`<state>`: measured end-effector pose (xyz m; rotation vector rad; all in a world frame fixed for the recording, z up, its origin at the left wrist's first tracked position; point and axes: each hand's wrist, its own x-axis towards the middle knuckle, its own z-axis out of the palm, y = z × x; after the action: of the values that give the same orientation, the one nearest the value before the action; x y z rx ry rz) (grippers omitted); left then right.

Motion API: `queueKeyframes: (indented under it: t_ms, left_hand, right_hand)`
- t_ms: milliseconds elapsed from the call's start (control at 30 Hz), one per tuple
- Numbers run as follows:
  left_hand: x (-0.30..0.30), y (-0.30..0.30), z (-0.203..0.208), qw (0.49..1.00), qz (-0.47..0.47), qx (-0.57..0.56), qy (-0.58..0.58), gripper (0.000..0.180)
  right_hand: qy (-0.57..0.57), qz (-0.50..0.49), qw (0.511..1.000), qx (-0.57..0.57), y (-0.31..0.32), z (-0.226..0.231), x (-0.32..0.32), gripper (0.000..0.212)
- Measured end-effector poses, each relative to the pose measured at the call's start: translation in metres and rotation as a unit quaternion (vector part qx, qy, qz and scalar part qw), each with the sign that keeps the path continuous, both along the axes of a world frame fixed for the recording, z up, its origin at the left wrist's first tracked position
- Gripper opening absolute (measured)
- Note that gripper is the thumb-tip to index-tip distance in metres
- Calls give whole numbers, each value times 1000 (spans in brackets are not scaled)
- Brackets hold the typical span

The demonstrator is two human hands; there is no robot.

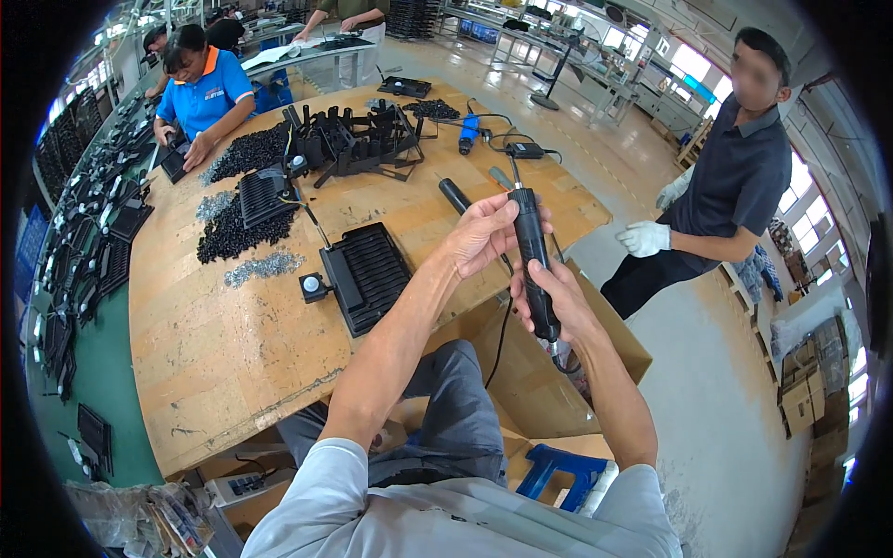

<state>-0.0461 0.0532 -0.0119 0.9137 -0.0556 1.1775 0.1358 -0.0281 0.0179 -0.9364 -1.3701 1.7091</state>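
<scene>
A black electric screwdriver [531,237] is held up over the table's right edge, its metal bit end pointing up and away from me. My left hand [476,234] grips it near the collar, with the fingers partly behind it. My right hand [562,302] is wrapped round the lower body, thumb on the casing. A cable leaves the bottom end. Left of my forearm a black finned floodlight [367,277] with a small white-domed sensor [313,285] lies on the wooden table [233,344]. A second finned floodlight [264,197] rests farther back, among small black parts.
Silver screws [265,270] and black brackets [353,139] lie on the table; a blue power screwdriver [468,135] stands farther back. An open cardboard box [558,391] is below. A co-worker [205,98] works at the far left; a gloved person [716,177] stands right.
</scene>
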Motion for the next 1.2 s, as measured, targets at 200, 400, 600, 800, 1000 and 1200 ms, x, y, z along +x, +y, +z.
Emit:
queueKeyframes:
  t_ms: [200,400,600,800,1000,1200]
  left_hand:
    - [2,4,-1,1000,10,-1,0,53]
    - [5,5,0,1000,13,2,2,48]
    - [7,6,2,1000,22,-7,9,45]
    - [9,7,3,999,28,-17,19,43]
    - [13,5,2,999,35,-27,22,41]
    - [13,-6,12,1000,25,-18,-7,44]
  right_hand:
    - [-26,-11,1000,-12,3,4,-1,40]
    - [-41,-16,999,1,4,5,2,35]
    - [-83,-43,995,34,2,8,-1,35]
    - [-95,-52,993,35,3,4,2,35]
    - [-101,-64,992,40,1,4,2,36]
    - [-41,-11,999,-1,-6,12,8,33]
